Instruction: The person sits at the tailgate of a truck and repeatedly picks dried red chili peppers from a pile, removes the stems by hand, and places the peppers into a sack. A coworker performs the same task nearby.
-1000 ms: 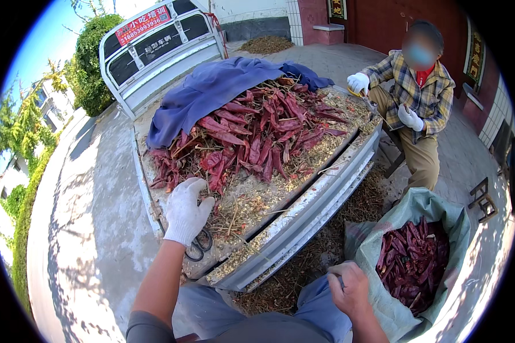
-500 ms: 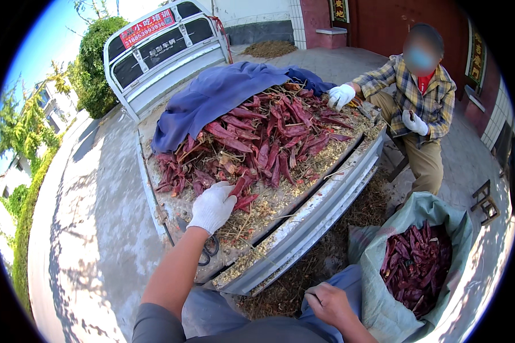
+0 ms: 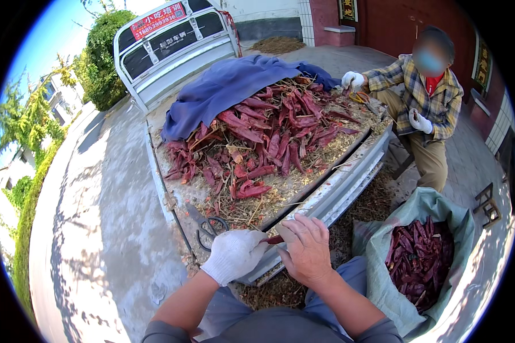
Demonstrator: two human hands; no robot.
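Observation:
My gloved left hand (image 3: 234,256), in a white knit glove, pinches a dried red chili pepper (image 3: 274,239) above the tailgate edge. Bare and with fingers stretched out, my right hand (image 3: 309,251) comes up to the pepper's other end; whether it touches is hard to tell. Just beyond the left hand lie black-handled scissors (image 3: 212,228) on the truck bed. Farther off rises a heap of dried chili peppers (image 3: 274,128), partly under a blue cloth (image 3: 229,86).
A green woven sack (image 3: 377,291) of chilies stands open at my right. Across the truck bed's tailgate (image 3: 349,188) sits a co-worker (image 3: 426,97) in white gloves, beside orange-handled cutters (image 3: 359,98). A small stool (image 3: 487,204) stands at far right.
My left hand has drawn back from the heap toward me, carrying a chili pepper. My right hand has risen from my lap to meet it. The co-worker's hand has lifted slightly.

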